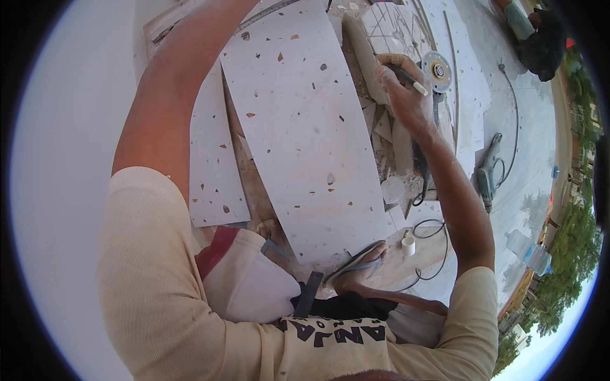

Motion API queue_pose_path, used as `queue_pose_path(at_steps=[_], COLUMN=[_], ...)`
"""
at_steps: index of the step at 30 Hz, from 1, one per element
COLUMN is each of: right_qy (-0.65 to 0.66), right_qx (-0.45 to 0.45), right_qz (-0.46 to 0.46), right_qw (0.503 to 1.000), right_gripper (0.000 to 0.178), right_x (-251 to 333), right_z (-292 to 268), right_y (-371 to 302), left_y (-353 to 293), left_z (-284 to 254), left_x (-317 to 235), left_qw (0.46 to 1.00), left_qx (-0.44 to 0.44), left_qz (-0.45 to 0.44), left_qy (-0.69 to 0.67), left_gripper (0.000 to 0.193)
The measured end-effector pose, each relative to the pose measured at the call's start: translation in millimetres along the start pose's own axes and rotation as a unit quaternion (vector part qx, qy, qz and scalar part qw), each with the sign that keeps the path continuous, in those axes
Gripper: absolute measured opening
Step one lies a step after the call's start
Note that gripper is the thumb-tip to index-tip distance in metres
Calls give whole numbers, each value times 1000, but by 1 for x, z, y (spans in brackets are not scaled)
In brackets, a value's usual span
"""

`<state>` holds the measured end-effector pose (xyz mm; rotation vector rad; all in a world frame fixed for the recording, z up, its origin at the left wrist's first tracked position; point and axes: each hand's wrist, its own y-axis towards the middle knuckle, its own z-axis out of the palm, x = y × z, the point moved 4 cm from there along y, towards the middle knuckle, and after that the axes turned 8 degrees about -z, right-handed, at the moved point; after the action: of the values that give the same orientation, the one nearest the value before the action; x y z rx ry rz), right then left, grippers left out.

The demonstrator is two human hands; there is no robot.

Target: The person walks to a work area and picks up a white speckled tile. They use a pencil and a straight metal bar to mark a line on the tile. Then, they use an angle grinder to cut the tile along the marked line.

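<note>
My right hand [410, 105] is closed around a dark marker pen [405, 77] with a white end, held above the right edge of a large speckled slab [298, 127]. The slab is pale with scattered brown and grey chips. My left forearm [166, 92] reaches across the slab's far left side and leaves the picture at the top, so the left hand is out of sight. Beside that arm, a thin metal strip with markings [267, 14], like a ruler or tape, lies at the slab's far end. An angle grinder [437, 72] with a round disc rests just right of my right hand.
A second speckled slab [216, 159] lies to the left. Dusty blocks [365, 57] and broken pieces are at the right. Further right are a green power tool [488, 171], a white cup-like piece [408, 246], cables and plastic bottles [537, 259]. Another person [540, 44] is at far right.
</note>
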<state>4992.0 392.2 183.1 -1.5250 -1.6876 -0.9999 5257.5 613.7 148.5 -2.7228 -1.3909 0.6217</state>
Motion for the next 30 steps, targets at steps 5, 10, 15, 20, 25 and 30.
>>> queue_pose_path(at_steps=[5,10,15,20,25,30], right_qy=[58,45,130,138,156,162], right_qx=[-16,-37,-98,-122,-119,-132], right_qz=[35,37,68,61,89,76], right_qw=[998,998,984,981,977,975], right_gripper=[26,21,25,24,21,22], right_x=[-5,-7,-18,-29,-34,-42], right_z=[29,41,49,57,65,74], right_y=[13,22,31,38,46,53], left_y=[14,20,25,33,34,29], left_z=[4,7,6,5,5,4], left_x=[9,15,16,17,16,5], left_qw=[999,998,997,995,995,995], left_qx=[34,58,73,86,91,62], left_qz=[16,25,33,40,48,78], left_qy=[0,0,5,8,13,2], left_gripper=[69,71,73,74,73,71])
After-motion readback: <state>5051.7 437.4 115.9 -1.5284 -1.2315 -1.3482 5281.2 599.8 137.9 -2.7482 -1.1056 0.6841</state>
